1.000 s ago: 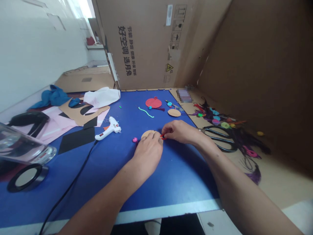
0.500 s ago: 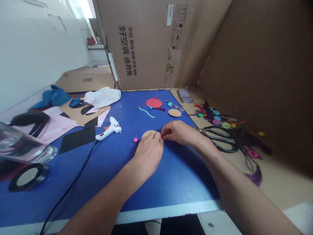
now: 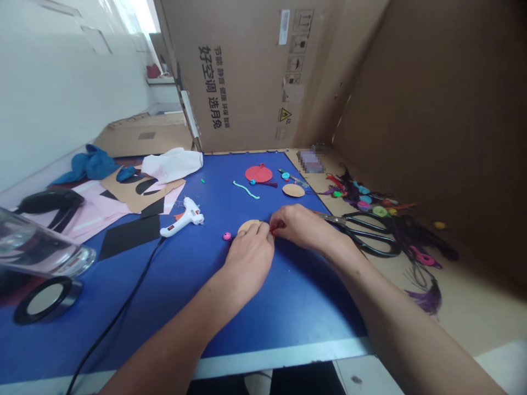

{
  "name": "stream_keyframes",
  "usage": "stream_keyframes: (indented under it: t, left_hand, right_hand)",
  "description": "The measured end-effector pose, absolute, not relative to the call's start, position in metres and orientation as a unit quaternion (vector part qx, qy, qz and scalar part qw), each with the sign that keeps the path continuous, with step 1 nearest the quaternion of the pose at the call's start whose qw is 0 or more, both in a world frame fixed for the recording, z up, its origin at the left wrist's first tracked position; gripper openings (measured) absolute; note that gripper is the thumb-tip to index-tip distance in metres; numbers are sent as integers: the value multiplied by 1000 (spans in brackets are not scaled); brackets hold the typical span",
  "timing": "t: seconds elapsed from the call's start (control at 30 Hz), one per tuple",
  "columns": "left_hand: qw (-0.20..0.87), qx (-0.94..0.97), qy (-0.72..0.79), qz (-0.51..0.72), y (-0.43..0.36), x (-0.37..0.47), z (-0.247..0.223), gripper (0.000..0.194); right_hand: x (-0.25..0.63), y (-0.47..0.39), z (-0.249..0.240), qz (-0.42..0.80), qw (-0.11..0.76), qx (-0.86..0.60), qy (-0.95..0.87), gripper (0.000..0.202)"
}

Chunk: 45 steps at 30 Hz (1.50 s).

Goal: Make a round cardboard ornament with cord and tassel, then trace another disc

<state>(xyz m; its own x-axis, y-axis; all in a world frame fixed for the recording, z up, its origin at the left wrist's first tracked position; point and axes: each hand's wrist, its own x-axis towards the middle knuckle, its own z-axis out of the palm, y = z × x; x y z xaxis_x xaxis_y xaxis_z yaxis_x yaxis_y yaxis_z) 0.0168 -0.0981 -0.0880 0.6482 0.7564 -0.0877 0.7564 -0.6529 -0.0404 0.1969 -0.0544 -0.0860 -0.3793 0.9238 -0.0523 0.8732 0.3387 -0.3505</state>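
Note:
My left hand (image 3: 251,255) lies over a tan cardboard disc (image 3: 246,225) on the blue tabletop, its fingers together and pressing on it. At the disc's right edge, my right hand (image 3: 294,225) is closed in a pinch on a small red piece (image 3: 273,231), mostly hidden by the fingers. A pink bell (image 3: 226,236) lies just left of the disc. Beyond the hands are a red disc (image 3: 258,174), a teal bell with a dark tassel (image 3: 264,183), a mint green strip (image 3: 246,190) and another tan disc (image 3: 293,190).
A white glue gun (image 3: 183,217) with a black cord lies left of my hands. Black-handled scissors (image 3: 370,235) are at the right, near tassels and colored bells. At far left are a clear cup (image 3: 45,249) and a tape roll (image 3: 48,299). Cardboard walls (image 3: 251,77) stand behind.
My right hand has shifted very slightly at the disc's right edge, its fingers still pinched. My left hand stays on the disc. The rest looks the same apart from a small view shift.

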Motion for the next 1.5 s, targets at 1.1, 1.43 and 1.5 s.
stream_keyframes:
  t: [1.1,1.43,1.5]
  left_hand:
    - [9,-908,-418,35,-98,16,-91,39]
    - [-24,-904,-426,19,-94,10,-86,43]
    - [-58,-890,-452,-20,-87,1,-80,45]
  right_hand:
    - [197,-54,-87,174,81,-540,-820,20]
    - [196,-55,-87,166,87,-535,-824,21]
    - [196,-56,-87,166,90,-537,-822,20]
